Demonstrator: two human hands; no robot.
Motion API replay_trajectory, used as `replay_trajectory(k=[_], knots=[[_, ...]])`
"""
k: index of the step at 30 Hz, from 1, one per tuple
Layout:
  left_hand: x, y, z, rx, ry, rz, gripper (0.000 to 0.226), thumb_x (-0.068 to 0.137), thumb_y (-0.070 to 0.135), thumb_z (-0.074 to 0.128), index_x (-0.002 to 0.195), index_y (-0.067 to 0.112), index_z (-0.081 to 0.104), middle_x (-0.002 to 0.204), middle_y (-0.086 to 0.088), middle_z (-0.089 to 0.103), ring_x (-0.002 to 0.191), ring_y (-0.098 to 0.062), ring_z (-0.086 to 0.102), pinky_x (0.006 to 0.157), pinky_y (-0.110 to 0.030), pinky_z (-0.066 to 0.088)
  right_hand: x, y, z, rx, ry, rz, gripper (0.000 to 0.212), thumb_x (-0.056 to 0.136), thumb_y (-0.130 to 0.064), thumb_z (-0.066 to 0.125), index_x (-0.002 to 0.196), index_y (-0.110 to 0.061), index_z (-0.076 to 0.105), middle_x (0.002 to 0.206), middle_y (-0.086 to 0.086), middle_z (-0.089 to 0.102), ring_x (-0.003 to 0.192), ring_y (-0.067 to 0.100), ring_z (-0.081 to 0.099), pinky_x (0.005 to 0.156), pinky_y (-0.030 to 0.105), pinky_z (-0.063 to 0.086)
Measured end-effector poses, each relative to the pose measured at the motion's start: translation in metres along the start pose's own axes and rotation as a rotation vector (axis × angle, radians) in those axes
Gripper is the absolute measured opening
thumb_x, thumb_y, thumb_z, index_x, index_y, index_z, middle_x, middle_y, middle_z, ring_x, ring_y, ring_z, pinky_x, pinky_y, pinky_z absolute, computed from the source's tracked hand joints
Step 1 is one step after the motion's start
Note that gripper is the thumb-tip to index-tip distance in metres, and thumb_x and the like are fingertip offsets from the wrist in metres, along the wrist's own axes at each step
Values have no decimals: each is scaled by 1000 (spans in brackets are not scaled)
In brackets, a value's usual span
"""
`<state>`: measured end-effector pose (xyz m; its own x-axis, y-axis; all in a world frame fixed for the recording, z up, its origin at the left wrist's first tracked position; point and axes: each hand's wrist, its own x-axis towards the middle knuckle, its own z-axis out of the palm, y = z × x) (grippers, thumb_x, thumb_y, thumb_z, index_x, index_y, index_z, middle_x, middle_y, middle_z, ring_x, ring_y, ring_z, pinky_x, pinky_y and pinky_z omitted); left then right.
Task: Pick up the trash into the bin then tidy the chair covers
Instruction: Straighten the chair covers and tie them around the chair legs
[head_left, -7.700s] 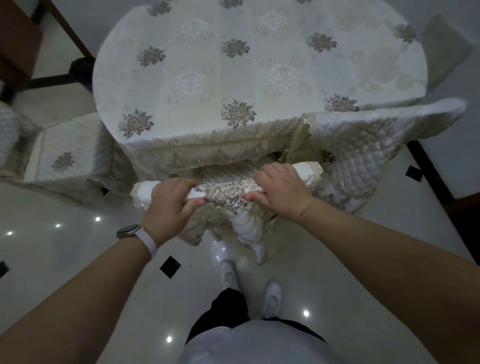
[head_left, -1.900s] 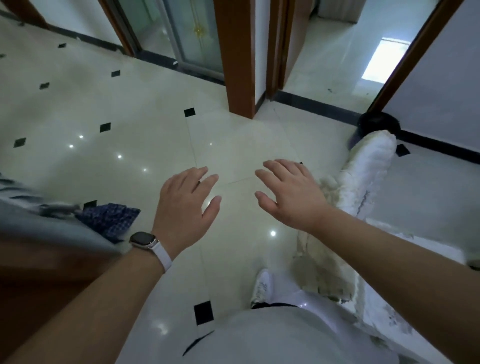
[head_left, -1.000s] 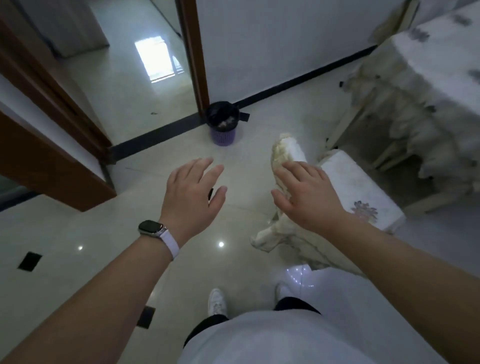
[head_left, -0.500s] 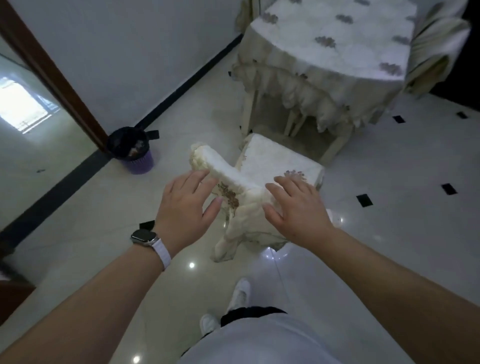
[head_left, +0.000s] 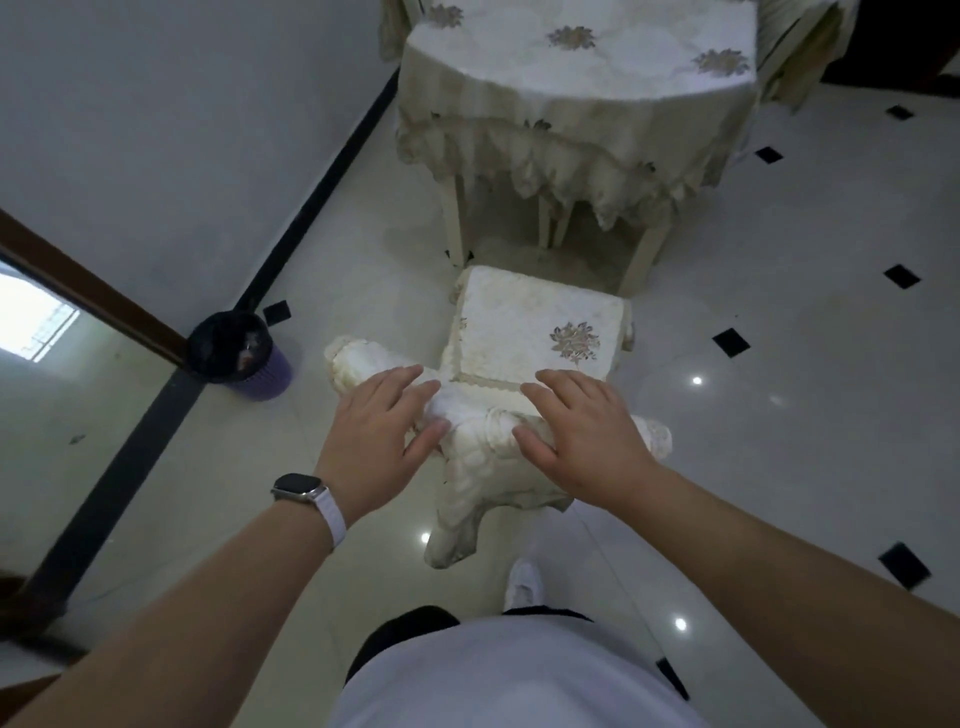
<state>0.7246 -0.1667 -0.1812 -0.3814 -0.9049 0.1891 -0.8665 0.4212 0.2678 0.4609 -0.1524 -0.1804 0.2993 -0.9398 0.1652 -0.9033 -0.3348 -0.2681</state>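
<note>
Left hand (head_left: 374, 441): fingers straight and slightly apart, palm down, holding nothing. It sits over the left part of the cream quilted fabric chair cover (head_left: 478, 462), which is draped over the top of a chair back. The thumb lies against the bunched fabric. Full contact by the palm cannot be confirmed from this angle.

Right hand (head_left: 584, 441): likewise flat, fingers spread, palm down over the right part of the same chair cover, holding nothing. The fabric between the two hands is wrinkled and gathered, and it hangs below them towards the floor.

Just beyond the fingertips of both hands lies the cream seat cover with a brown embroidered flower (head_left: 519, 327), flat on the chair seat.

To the left of the left hand, well apart from it, stands a small round purple plastic bin with a black liner (head_left: 234, 348), set against the dark skirting. Some trash shows inside.

Further beyond both hands stands a table under a cream flowered tablecloth with a frilled edge (head_left: 571, 88).

A dark-faced wristwatch on a white strap (head_left: 298, 491) is on the left wrist.
</note>
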Motion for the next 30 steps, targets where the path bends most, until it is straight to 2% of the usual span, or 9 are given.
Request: replay_trajectory(k=[6,12,16,21,30], knots=[[23,-17,5,-7,-125,98,56,96,57,43,129,16,62,136,-10,57,122,-30,54,102,-48,44,-2,1,9,1,-13,69,51,88,-51,48,120,-14,64,126,8,62,116,30,56,95,43,44],[32,-41,14,-60,-168,184,60,93,62,40,126,17,64,134,-7,59,121,-28,54,103,-44,38,-8,-16,19,-18,12,148,52,89,-54,47,117,-14,65,121,7,64,111,28,58,94,42,44],[34,-65,18,-97,-174,261,66,93,66,39,125,15,64,128,-6,62,118,-27,56,103,-42,35,-17,-36,30,-44,16,196,55,90,-58,47,117,-14,64,115,3,65,106,23,57,95,36,35],[39,-89,22,-102,-134,377,63,93,67,40,120,15,64,117,-3,66,109,-24,58,100,-40,35,-16,-46,38,-129,67,259,57,89,-60,46,114,-12,64,108,5,67,100,24,59,95,35,33],[56,-87,26,-169,-105,353,65,92,71,33,110,18,66,104,-1,68,98,-25,61,96,-45,41,-10,-32,44,-184,164,312,57,84,-61,48,107,-12,66,104,7,67,96,28,60,95,41,36]])
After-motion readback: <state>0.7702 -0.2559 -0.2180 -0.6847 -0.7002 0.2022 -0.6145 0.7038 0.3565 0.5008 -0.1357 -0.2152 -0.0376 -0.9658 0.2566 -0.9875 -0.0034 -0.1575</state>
